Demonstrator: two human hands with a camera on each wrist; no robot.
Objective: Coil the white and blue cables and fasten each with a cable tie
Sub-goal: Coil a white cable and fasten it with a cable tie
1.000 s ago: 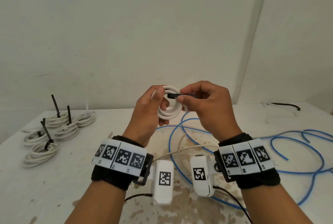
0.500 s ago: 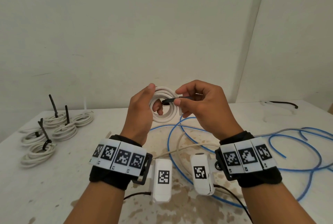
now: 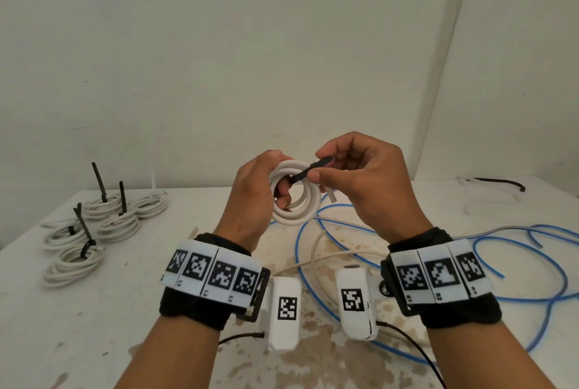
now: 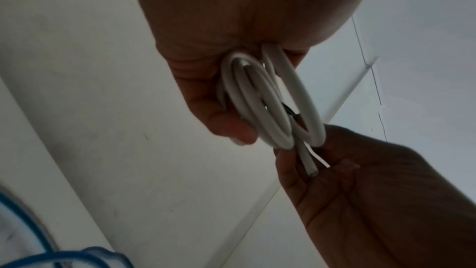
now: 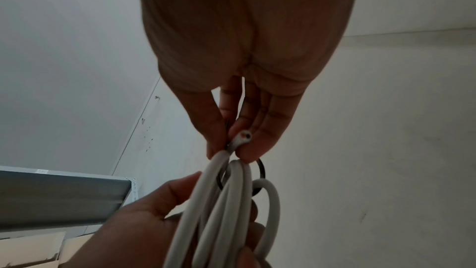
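Observation:
My left hand [image 3: 260, 188] grips a small coil of white cable [image 3: 297, 215] held up above the table; the same coil [image 4: 260, 99] fills the left wrist view, one cut end pointing down. My right hand [image 3: 354, 175] pinches a black cable tie [image 3: 308, 171] between thumb and forefinger at the coil's upper right. In the right wrist view the black cable tie [image 5: 261, 170] loops round the strands of the white coil [image 5: 231, 201]. Loose blue cable [image 3: 517, 263] sprawls over the table [image 3: 313, 357] at the middle and right.
Several tied white coils [image 3: 103, 226] with upright black tie tails sit at the table's left. A loose beige cable [image 3: 316, 251] crosses under my wrists. Another black tie [image 3: 498, 182] and some pale ones lie at the far right corner. The wall stands close behind.
Both hands rose slightly with the coil. The coil turned to face me more, and the tie end swung from level to slanting up to the right.

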